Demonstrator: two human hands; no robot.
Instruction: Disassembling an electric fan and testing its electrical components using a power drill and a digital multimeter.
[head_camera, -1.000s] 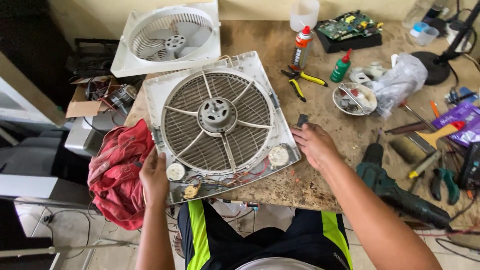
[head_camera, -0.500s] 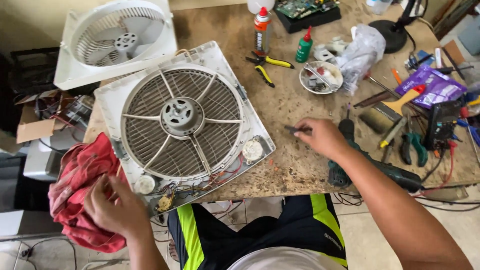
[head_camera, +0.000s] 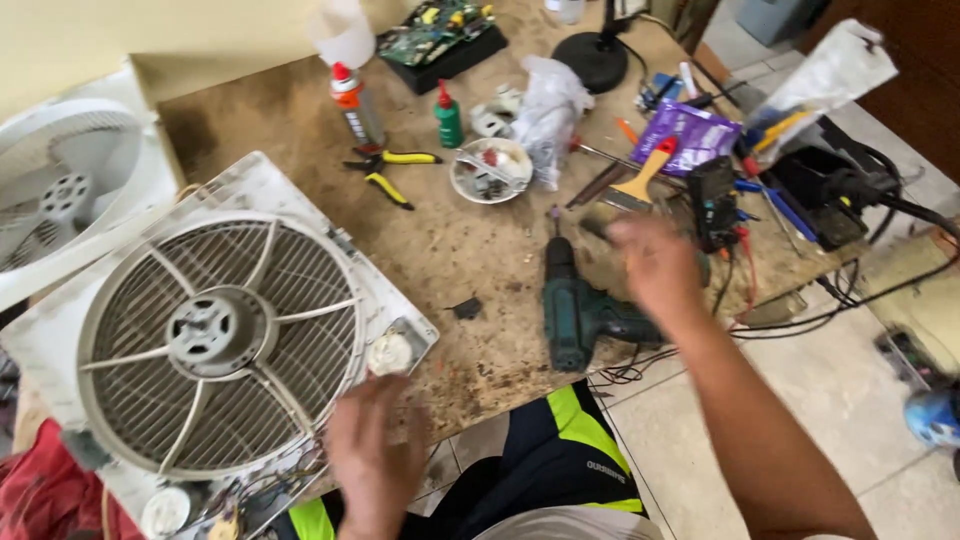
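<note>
Since half a second ago the right hand (head_camera: 650, 262) has left the bare patch of worktop (head_camera: 470, 240) beside the fan (head_camera: 215, 335) and swung out to the right, and the left hand (head_camera: 372, 455) has come off the red rag (head_camera: 45, 495) to the fan's near corner; the camera has turned right as well.

Head view: the right hand hovers blurred just above and to the right of the green drill (head_camera: 580, 310). Its fingers look loosely spread with nothing in them, though the blur hides the detail. The drill lies flat on the worktop near the front edge, just left of and slightly nearer than that hand. Its body runs roughly away from the person, bit end pointing to the far side, while the grip juts right toward the hand. The right hand is much the nearer of the two.

The left hand sits at the fan's near right corner, beside a round white knob (head_camera: 390, 352), fingers open and also smeared by motion; whether they touch the housing I cannot tell. The fan lies face up, its square frame turned cornerwise, left of the drill and well apart from it
</note>
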